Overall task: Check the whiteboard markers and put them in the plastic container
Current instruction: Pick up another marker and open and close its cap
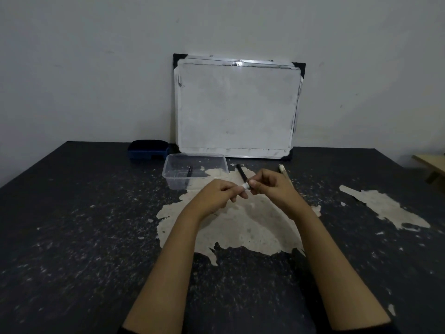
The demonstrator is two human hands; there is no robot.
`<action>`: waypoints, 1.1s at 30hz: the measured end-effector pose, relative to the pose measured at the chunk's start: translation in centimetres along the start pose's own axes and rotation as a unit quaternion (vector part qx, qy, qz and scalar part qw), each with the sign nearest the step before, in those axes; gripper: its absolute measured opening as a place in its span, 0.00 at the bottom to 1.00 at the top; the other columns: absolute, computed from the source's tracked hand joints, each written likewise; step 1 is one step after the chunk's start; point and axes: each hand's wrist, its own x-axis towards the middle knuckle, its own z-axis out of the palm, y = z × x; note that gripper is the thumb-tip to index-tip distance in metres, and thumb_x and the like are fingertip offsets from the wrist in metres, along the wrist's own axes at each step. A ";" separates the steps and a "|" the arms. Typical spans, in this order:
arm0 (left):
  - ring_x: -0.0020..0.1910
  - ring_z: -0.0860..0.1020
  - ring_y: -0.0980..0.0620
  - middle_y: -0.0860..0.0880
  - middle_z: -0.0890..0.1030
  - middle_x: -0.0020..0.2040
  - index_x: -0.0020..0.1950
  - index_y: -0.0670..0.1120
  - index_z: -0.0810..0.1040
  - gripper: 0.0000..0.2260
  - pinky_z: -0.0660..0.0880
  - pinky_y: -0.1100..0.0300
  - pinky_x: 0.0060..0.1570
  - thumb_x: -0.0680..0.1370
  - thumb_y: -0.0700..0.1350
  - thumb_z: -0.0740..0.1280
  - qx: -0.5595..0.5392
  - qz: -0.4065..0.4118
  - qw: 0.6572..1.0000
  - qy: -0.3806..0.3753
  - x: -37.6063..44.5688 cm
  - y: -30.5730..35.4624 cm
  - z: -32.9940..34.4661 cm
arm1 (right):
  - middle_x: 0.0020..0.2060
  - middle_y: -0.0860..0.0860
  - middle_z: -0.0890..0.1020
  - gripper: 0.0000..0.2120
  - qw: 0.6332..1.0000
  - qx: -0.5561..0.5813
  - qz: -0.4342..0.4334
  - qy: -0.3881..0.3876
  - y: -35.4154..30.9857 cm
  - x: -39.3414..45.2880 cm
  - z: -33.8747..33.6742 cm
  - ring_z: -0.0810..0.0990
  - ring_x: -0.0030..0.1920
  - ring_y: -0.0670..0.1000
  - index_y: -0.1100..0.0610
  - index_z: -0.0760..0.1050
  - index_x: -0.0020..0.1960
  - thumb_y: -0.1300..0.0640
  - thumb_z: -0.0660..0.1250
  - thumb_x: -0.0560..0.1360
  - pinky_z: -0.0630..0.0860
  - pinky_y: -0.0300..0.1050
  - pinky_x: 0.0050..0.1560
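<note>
My left hand (220,195) and my right hand (271,183) meet over the table's worn middle, both gripping one marker (246,186); only a short white band of it shows between the fingers. A black marker (242,173) lies on the table just behind my hands. Further right lies a pale marker (282,169), partly hidden by my right hand. The clear plastic container (222,162) stands behind my left hand with one black marker (190,171) inside. The whiteboard (237,107) leans on the wall, wiped but smudged.
A dark blue eraser (148,149) sits left of the whiteboard at the table's back edge. The black table (72,225) has large peeled pale patches. A wooden piece (431,162) pokes in at the far right edge.
</note>
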 end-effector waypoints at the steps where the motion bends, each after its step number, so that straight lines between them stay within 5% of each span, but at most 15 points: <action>1: 0.26 0.64 0.57 0.54 0.72 0.34 0.51 0.48 0.85 0.15 0.60 0.66 0.25 0.80 0.54 0.62 -0.045 -0.019 0.998 -0.028 0.0 0.0 -0.1 | 0.41 0.54 0.83 0.04 1.000 -0.014 -0.009 0.000 -0.2 0.0 0.0 0.81 0.40 0.46 0.58 0.79 0.46 0.60 0.68 0.79 0.79 0.42 0.47; 6: 0.21 0.58 0.60 0.54 0.68 0.32 0.52 0.43 0.76 0.16 0.51 0.68 0.19 0.81 0.53 0.58 -0.344 -0.120 0.913 -0.182 -0.3 -0.3 -1.0 | 0.32 0.54 0.76 0.14 0.980 -0.149 -0.131 0.019 -1.7 -1.0 1.7 0.73 0.31 0.47 0.56 0.71 0.42 0.51 0.58 0.84 0.69 0.41 0.36; 11: 0.21 0.56 0.60 0.54 0.66 0.30 0.46 0.45 0.74 0.15 0.51 0.69 0.18 0.81 0.54 0.57 -0.397 -0.143 0.859 -0.289 -1.1 -1.0 -2.5 | 0.28 0.48 0.67 0.18 0.974 -0.158 -0.163 0.013 -2.3 -1.5 2.9 0.65 0.30 0.45 0.49 0.66 0.36 0.53 0.57 0.84 0.61 0.44 0.33; 23: 0.23 0.57 0.60 0.55 0.66 0.29 0.43 0.48 0.73 0.15 0.53 0.67 0.21 0.82 0.55 0.57 -0.140 -0.117 0.973 -0.138 -0.6 -0.1 -2.2 | 0.30 0.45 0.68 0.18 0.997 -0.075 -0.036 -0.003 -0.8 -1.0 3.8 0.65 0.29 0.42 0.52 0.69 0.37 0.47 0.55 0.84 0.67 0.46 0.37; 30: 0.24 0.59 0.57 0.54 0.66 0.30 0.40 0.49 0.73 0.16 0.55 0.64 0.23 0.82 0.56 0.56 -0.024 -0.102 0.991 -0.087 0.0 0.0 -0.9 | 0.29 0.50 0.68 0.19 0.999 -0.032 0.011 -0.009 0.5 -0.8 3.6 0.66 0.28 0.46 0.52 0.69 0.36 0.48 0.56 0.84 0.67 0.41 0.34; 33: 0.23 0.61 0.58 0.54 0.68 0.31 0.43 0.48 0.75 0.17 0.56 0.64 0.23 0.81 0.58 0.56 -0.090 -0.089 0.990 -0.070 0.4 0.1 0.5 | 0.28 0.47 0.68 0.19 0.999 0.011 0.013 0.037 0.8 -0.3 3.3 0.65 0.28 0.46 0.54 0.68 0.36 0.49 0.57 0.84 0.66 0.43 0.33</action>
